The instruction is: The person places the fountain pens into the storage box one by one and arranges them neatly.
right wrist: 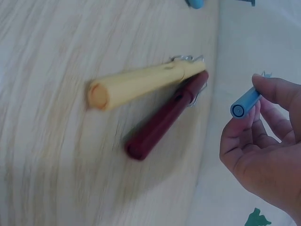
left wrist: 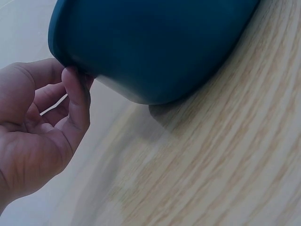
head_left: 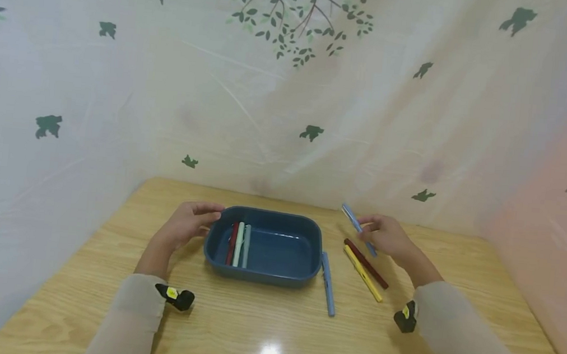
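A dark blue rectangular box point(head_left: 276, 280) stands on the table, with a dark red pen point(head_left: 232, 243), a pale green pen point(head_left: 239, 244) and a grey-green pen point(head_left: 246, 247) side by side at its left end. My left hand point(head_left: 189, 225) holds the box's left back corner, thumb and fingertips at the rim. Raised above the table right of the box, a light blue pen point(right wrist: 247, 102) is pinched between the thumb and fingers of my right hand point(head_left: 384, 235). Beneath that hand lie a yellow pen point(right wrist: 141, 84) and a dark red pen point(right wrist: 162, 120), close together.
Another blue pen point(head_left: 328, 288) lies against the box's right side, pointing toward the front. The wooden table point(head_left: 229, 330) ends at a pale hanging cloth point(head_left: 246, 140) with leaf and bird prints, which stands behind it and at both sides.
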### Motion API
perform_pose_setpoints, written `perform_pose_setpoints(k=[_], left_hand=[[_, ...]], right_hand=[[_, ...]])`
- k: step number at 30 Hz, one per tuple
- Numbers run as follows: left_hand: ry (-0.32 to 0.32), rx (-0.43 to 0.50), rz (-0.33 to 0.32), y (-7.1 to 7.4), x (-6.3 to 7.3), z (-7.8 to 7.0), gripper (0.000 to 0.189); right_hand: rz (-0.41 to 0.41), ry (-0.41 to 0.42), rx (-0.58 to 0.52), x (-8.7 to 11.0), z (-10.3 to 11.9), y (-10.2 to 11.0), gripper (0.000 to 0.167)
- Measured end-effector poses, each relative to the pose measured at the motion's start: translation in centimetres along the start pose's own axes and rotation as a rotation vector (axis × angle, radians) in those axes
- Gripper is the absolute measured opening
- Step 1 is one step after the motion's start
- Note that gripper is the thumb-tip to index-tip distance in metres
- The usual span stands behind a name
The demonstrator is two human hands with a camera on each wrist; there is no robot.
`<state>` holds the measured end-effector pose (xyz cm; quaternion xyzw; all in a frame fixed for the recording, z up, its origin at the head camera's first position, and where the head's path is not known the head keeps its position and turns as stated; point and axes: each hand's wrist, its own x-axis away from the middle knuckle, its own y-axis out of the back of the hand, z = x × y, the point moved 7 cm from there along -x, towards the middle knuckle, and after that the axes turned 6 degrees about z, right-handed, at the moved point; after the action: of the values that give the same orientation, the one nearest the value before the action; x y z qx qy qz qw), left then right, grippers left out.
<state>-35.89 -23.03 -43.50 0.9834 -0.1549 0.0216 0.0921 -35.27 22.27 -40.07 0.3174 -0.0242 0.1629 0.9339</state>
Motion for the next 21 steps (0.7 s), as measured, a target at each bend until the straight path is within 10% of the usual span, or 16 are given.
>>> perform_pose_setpoints(k=[21], left_hand=[[0.020, 0.003, 0.007, 0.0, 0.1, 0.1, 0.042]], right_hand=[[-0.009, 0.027, -0.119, -1.8, 2.5, -2.0, 0.037]])
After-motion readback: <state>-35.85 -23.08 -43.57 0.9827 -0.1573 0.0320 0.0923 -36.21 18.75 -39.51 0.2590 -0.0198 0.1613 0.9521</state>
